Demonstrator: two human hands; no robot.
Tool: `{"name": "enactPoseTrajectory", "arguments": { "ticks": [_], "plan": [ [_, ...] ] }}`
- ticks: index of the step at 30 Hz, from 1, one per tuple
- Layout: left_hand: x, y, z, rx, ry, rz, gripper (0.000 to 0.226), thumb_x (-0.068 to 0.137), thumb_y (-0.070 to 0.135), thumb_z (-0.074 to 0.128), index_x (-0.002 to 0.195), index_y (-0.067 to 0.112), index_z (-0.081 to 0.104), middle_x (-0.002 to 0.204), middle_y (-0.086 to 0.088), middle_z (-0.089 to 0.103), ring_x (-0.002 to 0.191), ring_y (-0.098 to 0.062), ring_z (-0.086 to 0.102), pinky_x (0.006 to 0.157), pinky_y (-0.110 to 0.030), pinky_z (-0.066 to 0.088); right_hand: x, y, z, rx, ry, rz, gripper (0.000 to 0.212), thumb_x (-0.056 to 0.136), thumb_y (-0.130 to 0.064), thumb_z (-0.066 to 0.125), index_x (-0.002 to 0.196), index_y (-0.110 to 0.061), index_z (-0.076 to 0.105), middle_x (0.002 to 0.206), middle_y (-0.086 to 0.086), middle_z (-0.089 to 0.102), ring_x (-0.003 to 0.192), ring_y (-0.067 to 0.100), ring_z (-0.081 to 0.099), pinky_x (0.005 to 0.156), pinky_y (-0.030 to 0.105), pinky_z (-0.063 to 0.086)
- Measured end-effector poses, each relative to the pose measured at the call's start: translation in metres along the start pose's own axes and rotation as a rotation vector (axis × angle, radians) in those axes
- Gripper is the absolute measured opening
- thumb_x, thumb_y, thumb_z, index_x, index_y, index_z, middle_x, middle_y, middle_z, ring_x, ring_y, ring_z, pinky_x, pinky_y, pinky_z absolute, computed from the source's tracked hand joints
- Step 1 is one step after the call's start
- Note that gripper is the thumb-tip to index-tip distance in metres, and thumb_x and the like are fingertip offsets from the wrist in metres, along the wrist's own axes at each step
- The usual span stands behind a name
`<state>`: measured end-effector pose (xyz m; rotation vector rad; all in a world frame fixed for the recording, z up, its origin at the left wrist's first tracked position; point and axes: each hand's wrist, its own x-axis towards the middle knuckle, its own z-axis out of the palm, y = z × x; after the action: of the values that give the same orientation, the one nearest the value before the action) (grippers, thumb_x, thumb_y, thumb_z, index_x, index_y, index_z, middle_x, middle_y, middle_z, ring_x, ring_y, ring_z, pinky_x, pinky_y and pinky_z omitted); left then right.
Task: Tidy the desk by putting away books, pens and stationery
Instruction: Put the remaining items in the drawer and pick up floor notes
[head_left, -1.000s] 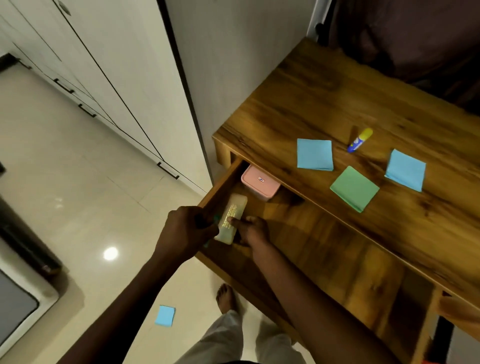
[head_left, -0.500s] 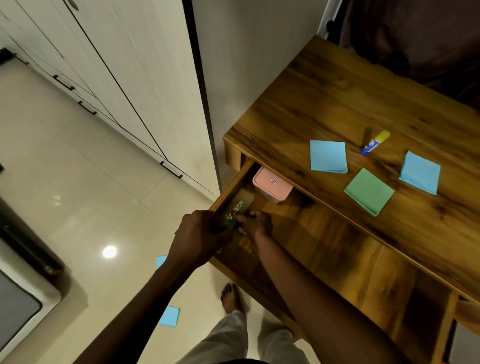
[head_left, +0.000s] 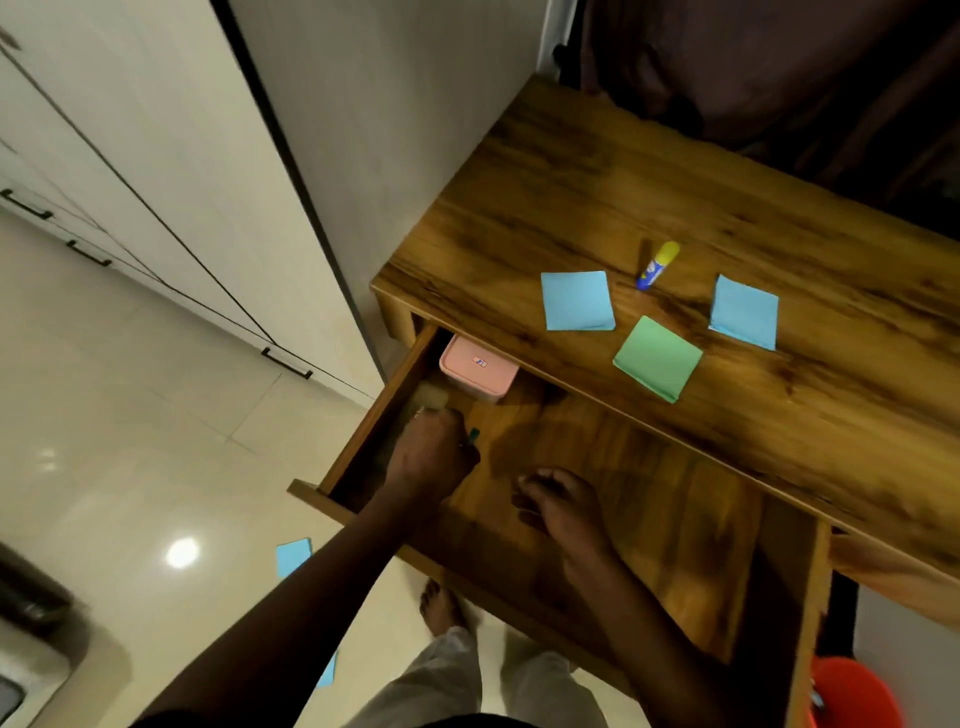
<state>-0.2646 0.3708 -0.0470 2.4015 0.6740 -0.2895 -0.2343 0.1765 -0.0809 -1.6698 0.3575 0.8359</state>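
Inside the drawer (head_left: 675, 493), a green pen (head_left: 473, 436) is gripped in the curled left hand (head_left: 431, 454) — the right hand (head_left: 563, 506) is held slack, empty.

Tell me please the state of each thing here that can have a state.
Drawer: pulled open.
Pink box: lid on, in the drawer's back corner.
Glue stick: capped, lying on the desk.
Left hand: grips a green pen inside the drawer.
Right hand: relaxed, holding nothing.

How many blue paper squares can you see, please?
4. One blue square and another lie on the desk; two more lie on the floor, partly hidden by an arm. Others may be hidden.
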Motion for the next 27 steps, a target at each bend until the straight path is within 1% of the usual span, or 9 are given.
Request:
{"name": "enactPoseTrajectory", "arguments": {
  "ticks": [5, 7, 10, 13, 15, 17, 20, 23, 27],
  "plan": [
    [0.03, 0.005, 0.024, 0.119, -0.008, 0.013, 0.013, 0.086, 0.023, 0.074, 0.096, 0.019, 0.068, 0.089, 0.001, 0.069, 0.08, -0.018, 0.069, 0.071, -0.037, 0.062, -0.037, 0.01, -0.038, -0.017, 0.004, -0.054, 0.016, 0.089, -0.019, 0.077, 0.105, -0.019, 0.076, 0.104, 0.0, 0.078, 0.101, 0.02, 0.074, 0.091, 0.044, 0.061],
    [0.036, 0.005, 0.03, 0.128, 0.003, 0.02, 0.009, 0.088, 0.02, 0.071, 0.095, 0.018, 0.067, 0.087, 0.0, 0.068, 0.08, -0.02, 0.068, 0.069, -0.036, 0.061, -0.043, 0.017, -0.047, -0.034, 0.007, -0.05, 0.016, 0.088, -0.021, 0.078, 0.103, -0.019, 0.077, 0.104, 0.0, 0.078, 0.102, 0.021, 0.074, 0.095, 0.048, 0.059],
    [0.041, 0.004, 0.036, 0.12, 0.039, 0.036, 0.006, 0.091, 0.016, 0.068, 0.096, 0.018, 0.067, 0.085, 0.002, 0.065, 0.076, -0.016, 0.065, 0.063, -0.03, 0.055, -0.049, 0.024, -0.056, -0.046, 0.036, -0.03, 0.015, 0.087, -0.024, 0.079, 0.102, -0.022, 0.078, 0.104, -0.003, 0.078, 0.104, 0.018, 0.073, 0.098, 0.047, 0.057],
    [0.044, 0.005, 0.041, 0.101, 0.066, 0.033, 0.005, 0.092, 0.016, 0.065, 0.097, 0.017, 0.066, 0.088, -0.001, 0.067, 0.078, -0.019, 0.067, 0.066, -0.034, 0.06, -0.053, 0.028, -0.065, -0.064, 0.072, -0.028, 0.012, 0.087, -0.026, 0.08, 0.099, -0.024, 0.078, 0.103, -0.008, 0.078, 0.104, 0.016, 0.072, 0.097, 0.044, 0.058],
    [0.042, 0.006, 0.042, 0.112, 0.048, 0.033, 0.004, 0.092, 0.016, 0.066, 0.095, 0.017, 0.066, 0.087, -0.002, 0.068, 0.076, -0.019, 0.066, 0.065, -0.034, 0.06, -0.054, 0.03, -0.069, -0.068, 0.072, -0.022, 0.013, 0.086, -0.028, 0.08, 0.098, -0.025, 0.079, 0.103, -0.009, 0.078, 0.104, 0.015, 0.072, 0.098, 0.045, 0.058],
    [0.04, 0.007, 0.042, 0.126, 0.025, 0.034, 0.005, 0.091, 0.014, 0.066, 0.095, 0.017, 0.066, 0.084, 0.001, 0.065, 0.074, -0.016, 0.064, 0.062, -0.032, 0.057, -0.056, 0.03, -0.07, -0.065, 0.058, -0.019, 0.013, 0.085, -0.029, 0.081, 0.098, -0.026, 0.079, 0.104, -0.008, 0.078, 0.105, 0.016, 0.072, 0.098, 0.047, 0.057],
    [0.041, 0.007, 0.043, 0.122, 0.021, 0.032, 0.009, 0.09, 0.009, 0.067, 0.095, 0.016, 0.067, 0.085, 0.001, 0.066, 0.077, -0.017, 0.066, 0.059, -0.03, 0.054, -0.057, 0.025, -0.07, -0.046, 0.043, -0.033, 0.011, 0.086, -0.024, 0.081, 0.096, -0.025, 0.079, 0.103, -0.004, 0.078, 0.104, 0.018, 0.073, 0.1, 0.048, 0.056],
    [0.043, 0.008, 0.042, 0.125, 0.035, 0.03, 0.01, 0.09, 0.006, 0.066, 0.097, 0.013, 0.067, 0.083, 0.004, 0.06, 0.074, -0.016, 0.063, 0.055, -0.025, 0.045, -0.056, 0.022, -0.071, -0.039, 0.039, -0.031, 0.011, 0.087, -0.021, 0.079, 0.098, -0.021, 0.079, 0.101, -0.004, 0.079, 0.1, 0.014, 0.074, 0.098, 0.046, 0.058],
    [0.043, 0.012, 0.04, 0.112, 0.014, 0.01, 0.017, 0.09, 0.006, 0.066, 0.107, 0.01, 0.066, 0.097, -0.004, 0.069, 0.081, -0.018, 0.065, 0.066, -0.035, 0.059, -0.058, 0.021, -0.072, -0.052, 0.069, -0.048, 0.013, 0.086, -0.021, 0.081, 0.099, -0.02, 0.078, 0.101, -0.006, 0.078, 0.1, 0.012, 0.073, 0.098, 0.043, 0.058]
  ]
}}
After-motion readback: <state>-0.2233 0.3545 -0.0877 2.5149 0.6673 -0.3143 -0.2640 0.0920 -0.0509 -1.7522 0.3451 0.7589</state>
